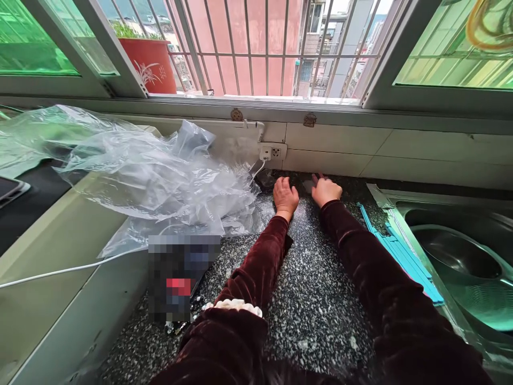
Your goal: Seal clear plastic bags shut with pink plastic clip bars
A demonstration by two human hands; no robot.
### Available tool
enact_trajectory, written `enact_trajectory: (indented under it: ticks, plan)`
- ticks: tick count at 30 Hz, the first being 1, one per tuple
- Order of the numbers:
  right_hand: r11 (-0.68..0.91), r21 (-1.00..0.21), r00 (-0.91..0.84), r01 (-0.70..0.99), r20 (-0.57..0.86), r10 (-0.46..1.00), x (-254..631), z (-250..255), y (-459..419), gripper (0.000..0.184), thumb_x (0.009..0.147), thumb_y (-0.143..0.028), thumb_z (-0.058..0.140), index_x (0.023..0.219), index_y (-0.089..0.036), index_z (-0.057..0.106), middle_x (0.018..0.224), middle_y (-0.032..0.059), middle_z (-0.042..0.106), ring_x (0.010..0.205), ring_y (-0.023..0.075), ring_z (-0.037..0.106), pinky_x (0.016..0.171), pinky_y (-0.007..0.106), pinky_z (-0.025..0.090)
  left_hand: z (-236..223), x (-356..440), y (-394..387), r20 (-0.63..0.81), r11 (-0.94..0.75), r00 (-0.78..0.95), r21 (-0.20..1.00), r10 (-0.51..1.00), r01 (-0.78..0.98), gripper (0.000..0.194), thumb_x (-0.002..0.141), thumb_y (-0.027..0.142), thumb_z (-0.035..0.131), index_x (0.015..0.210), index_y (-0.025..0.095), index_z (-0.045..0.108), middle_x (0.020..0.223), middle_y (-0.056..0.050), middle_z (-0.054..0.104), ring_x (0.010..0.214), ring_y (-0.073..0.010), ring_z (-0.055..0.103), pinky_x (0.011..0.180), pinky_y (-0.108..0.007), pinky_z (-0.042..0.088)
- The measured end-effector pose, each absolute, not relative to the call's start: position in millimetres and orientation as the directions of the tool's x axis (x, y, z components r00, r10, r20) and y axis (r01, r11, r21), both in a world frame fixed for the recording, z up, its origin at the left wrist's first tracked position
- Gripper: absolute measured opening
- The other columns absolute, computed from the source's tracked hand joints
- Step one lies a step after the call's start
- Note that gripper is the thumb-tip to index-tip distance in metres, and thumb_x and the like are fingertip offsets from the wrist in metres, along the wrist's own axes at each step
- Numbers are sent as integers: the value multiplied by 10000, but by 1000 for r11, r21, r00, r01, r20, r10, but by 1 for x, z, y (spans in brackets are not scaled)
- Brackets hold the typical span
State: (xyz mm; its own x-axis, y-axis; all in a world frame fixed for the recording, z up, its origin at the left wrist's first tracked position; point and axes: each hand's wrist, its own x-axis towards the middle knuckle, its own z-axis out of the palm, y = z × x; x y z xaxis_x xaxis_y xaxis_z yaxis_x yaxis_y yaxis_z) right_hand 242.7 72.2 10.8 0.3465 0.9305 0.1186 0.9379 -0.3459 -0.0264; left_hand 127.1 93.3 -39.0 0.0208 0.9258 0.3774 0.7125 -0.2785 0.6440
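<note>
Both arms reach toward the back of the speckled dark counter (312, 299), below the tiled wall. My left hand (286, 195) is low over the counter, its fingers bent and its thumb apart, with no held object showing. Just left of it is a small dark object (265, 179) beside the white cable. My right hand (327, 191) is closed around something dark and slim, mostly hidden by the fingers. A flat greyish piece (307, 185) shows between the hands; I cannot tell whether it belongs to the held thing.
Crumpled clear plastic sheeting (160, 176) covers the left side. A wall socket (274, 152) with a plugged-in charger is behind. Turquoise strips (409, 256) lie beside the sink (396, 200), which holds a strainer (481, 299). A pixelated dark item (176, 280) lies front left.
</note>
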Motion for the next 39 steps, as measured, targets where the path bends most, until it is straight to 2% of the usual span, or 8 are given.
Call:
enact_trajectory:
  ticks: [2, 5, 12, 18, 23, 27, 32, 39]
  plan:
    - [-301, -173, 325, 938, 129, 937, 226, 17, 80, 377, 840, -294, 489, 1142, -93, 589, 1145, 225, 595, 1060, 300, 585, 873, 409, 450, -41, 117, 97, 367, -165, -215, 770, 905, 617, 427, 829, 158, 420, 1239, 40, 440, 1318, -217, 446, 1273, -266, 380, 1074, -392, 278]
    - [-186, -248, 219, 951, 113, 969, 201, 19, 99, 312, 842, -292, 483, 1077, -157, 637, 1119, 144, 632, 1049, 258, 592, 886, 352, 451, -45, 105, 105, 286, -49, -447, 880, 848, 472, 501, 809, 113, 403, 1296, 7, 356, 1361, -236, 400, 1326, -262, 323, 1090, -394, 265]
    - [-10, -375, 62, 927, 129, 990, 163, -2, 137, 439, 791, -192, 535, 1229, -219, 551, 1186, 80, 613, 1049, 191, 588, 907, 274, 447, -47, 98, 128, 193, 0, -487, 930, 852, 367, 587, 751, 60, 420, 1329, 20, 328, 1370, -229, 419, 1313, -267, 365, 1087, -393, 284]
    - [6, -423, 70, 906, 164, 984, 164, -12, 131, 287, 817, -228, 513, 1064, -218, 659, 1071, 62, 655, 989, 184, 607, 867, 269, 461, -50, 95, 132, 209, -57, -445, 942, 871, 331, 498, 751, 41, 413, 1249, 58, 416, 1211, -217, 552, 1166, -257, 518, 998, -385, 376]
    - [-17, -413, 105, 910, 190, 976, 175, -7, 108, 240, 807, -223, 526, 976, -199, 694, 1007, 80, 653, 919, 193, 618, 818, 274, 468, -49, 90, 117, 239, -113, -376, 938, 895, 328, 281, 765, 75, 436, 1011, 133, 558, 1007, -144, 635, 1016, -237, 587, 910, -363, 424]
    - [0, -408, 97, 913, 217, 971, 179, -3, 85, 203, 788, -208, 548, 907, -218, 712, 948, 61, 654, 859, 175, 617, 768, 258, 468, -46, 81, 95, 271, -160, -308, 926, 912, 341, 138, 770, 110, 462, 812, 157, 585, 888, -109, 646, 923, -224, 594, 870, -352, 432]
    - [46, -419, 69, 907, 254, 965, 178, 0, 50, 184, 781, -201, 549, 860, -218, 714, 907, 53, 644, 813, 163, 601, 725, 254, 456, -46, 65, 60, 292, -202, -226, 915, 929, 351, 152, 782, 148, 480, 675, 181, 582, 765, -56, 629, 814, -186, 582, 813, -312, 440]
    - [121, -471, 22, 874, 288, 957, 183, -11, -24, 156, 759, -220, 559, 802, -182, 704, 841, 59, 629, 719, 152, 569, 703, 269, 439, -50, 45, -4, 272, -241, -51, 912, 961, 331, 169, 763, 138, 522, 626, 169, 617, 698, -38, 622, 744, -162, 575, 750, -280, 446]
